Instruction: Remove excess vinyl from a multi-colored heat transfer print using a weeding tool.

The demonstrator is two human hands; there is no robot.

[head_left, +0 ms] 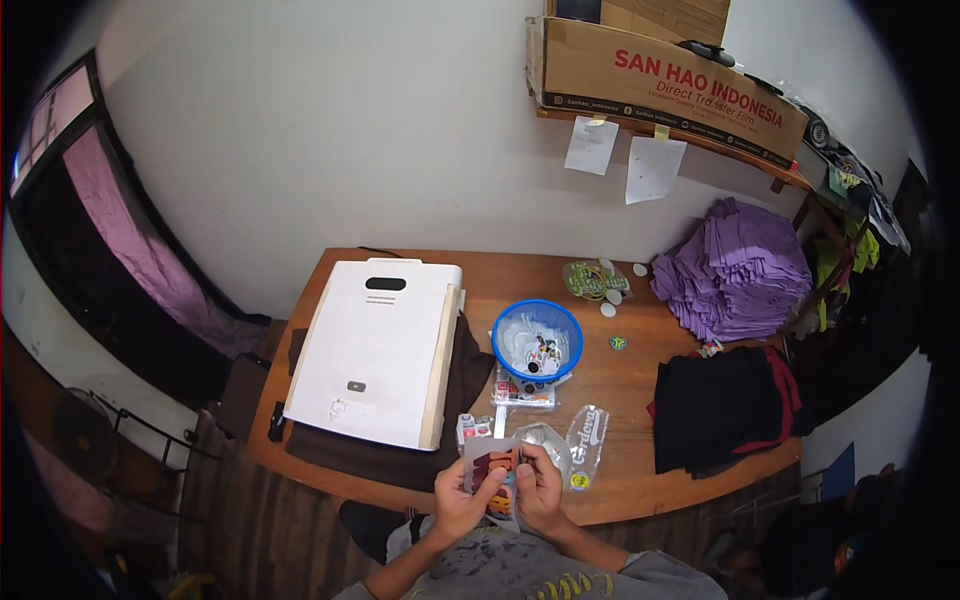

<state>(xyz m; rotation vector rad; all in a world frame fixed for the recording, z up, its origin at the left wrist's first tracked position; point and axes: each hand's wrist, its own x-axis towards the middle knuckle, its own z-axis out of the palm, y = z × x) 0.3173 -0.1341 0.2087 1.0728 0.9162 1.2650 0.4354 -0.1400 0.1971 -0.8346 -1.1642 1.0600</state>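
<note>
Close to my body at the front edge of the table, both hands hold a small translucent sheet of printed film [503,462] with red, orange and blue shapes on it. My left hand [462,503] grips its left side, thumb across the face. At the right side my right hand [540,492] pinches the sheet, thumb on top. Just beyond the hands lie small printed pieces [473,428] and a clear plastic bundle, partly covered by the sheet. A clear film strip with white lettering [588,440] rests right of my right hand.
Left on the wooden table [640,490], a white flat machine [375,335] stands over brown cloth [465,370]. A blue-rimmed basket [540,302] holds film cuttings. Purple garments [735,270] and folded black garments [715,415] are stacked right. Above, a shelf carries a long cardboard box [660,85].
</note>
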